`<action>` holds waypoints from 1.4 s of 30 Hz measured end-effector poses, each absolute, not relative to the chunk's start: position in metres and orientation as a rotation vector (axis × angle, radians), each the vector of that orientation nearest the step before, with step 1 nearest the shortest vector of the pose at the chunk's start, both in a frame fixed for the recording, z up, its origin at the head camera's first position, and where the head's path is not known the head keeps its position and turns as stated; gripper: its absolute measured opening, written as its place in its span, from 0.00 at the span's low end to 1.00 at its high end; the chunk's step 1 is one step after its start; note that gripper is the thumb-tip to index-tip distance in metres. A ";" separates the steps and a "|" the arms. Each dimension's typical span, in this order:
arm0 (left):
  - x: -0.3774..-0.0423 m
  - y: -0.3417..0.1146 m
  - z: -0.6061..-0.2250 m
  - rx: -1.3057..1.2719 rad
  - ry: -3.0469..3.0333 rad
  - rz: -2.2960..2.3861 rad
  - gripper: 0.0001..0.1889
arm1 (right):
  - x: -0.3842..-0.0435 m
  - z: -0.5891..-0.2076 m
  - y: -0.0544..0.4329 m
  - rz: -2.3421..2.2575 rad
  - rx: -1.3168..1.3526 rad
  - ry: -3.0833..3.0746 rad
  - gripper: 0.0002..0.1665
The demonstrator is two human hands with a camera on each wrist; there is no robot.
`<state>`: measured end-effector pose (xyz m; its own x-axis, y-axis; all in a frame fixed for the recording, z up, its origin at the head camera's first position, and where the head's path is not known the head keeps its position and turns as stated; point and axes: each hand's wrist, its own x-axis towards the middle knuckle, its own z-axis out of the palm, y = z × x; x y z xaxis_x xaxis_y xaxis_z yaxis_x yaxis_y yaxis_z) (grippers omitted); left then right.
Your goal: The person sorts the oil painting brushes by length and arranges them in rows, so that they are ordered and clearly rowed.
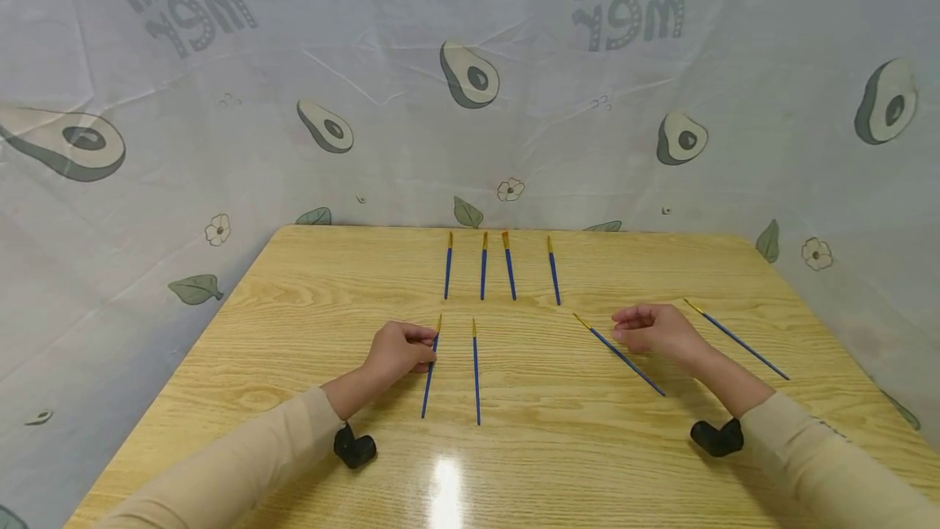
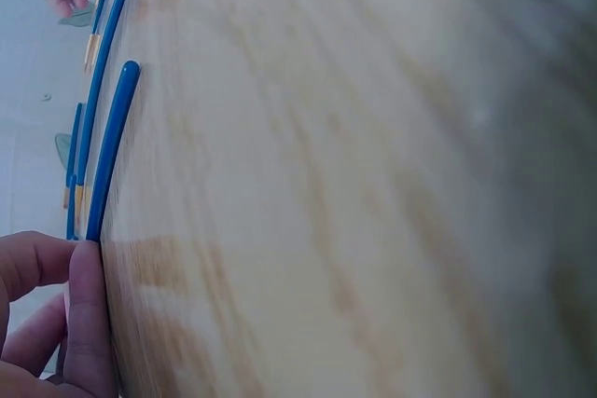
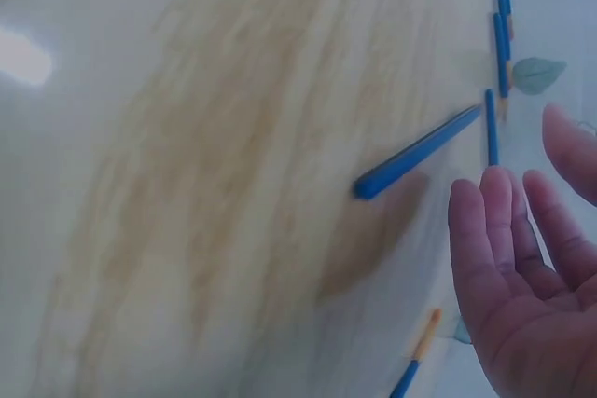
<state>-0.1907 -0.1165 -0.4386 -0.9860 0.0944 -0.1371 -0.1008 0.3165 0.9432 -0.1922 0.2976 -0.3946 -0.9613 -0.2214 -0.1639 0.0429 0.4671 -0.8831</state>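
The left hand [image 1: 397, 352] is lying on the table [image 1: 294, 300] a little left of the middle, nearer the near edge than the far one, and its curled fingers [image 2: 86, 323] are pinching the upper part of a blue-handled paintbrush [image 1: 430, 368]. That brush is lying flat, its yellow tip pointing toward the far edge and its handle end toward the near edge. Just beside it on the right, not touching it, a second brush [image 1: 476, 372] is lying almost parallel.

The right hand [image 1: 652, 328] is resting toward the right side of the table, its fingers loosely bent and holding nothing; in the right wrist view the fingers [image 3: 494, 230] are showing open and relaxed, apart from any brush. A slanted brush [image 1: 618, 354] is lying just left of this hand, its tip toward the far edge and its handle running toward the near right; whether the fingertips are touching it cannot be told. Another slanted brush [image 1: 736, 339] is lying on the other side of the hand, closer to the right edge.

Near the middle of the far edge, four more brushes [image 1: 502, 266] are lying in a row, side by side with gaps between them, tips toward the far edge.

Beige sleeves [image 1: 242, 464] are covering both forearms. Behind and around the table a pale cloth [image 1: 470, 72] printed with avocados, leaves and flowers is hanging.
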 end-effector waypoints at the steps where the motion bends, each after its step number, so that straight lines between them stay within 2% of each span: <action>1: -0.191 -0.117 -0.439 -0.006 2.405 1.747 0.15 | -0.193 -0.396 0.298 -1.494 -0.146 2.456 0.30; 18: -0.191 -0.115 -0.437 -0.032 2.397 1.752 0.15 | -0.190 -0.406 0.297 -1.483 -0.108 2.401 0.29; 42: -0.189 -0.114 -0.438 -0.044 2.405 1.740 0.15 | -0.187 -0.421 0.284 -1.215 -0.074 2.754 0.24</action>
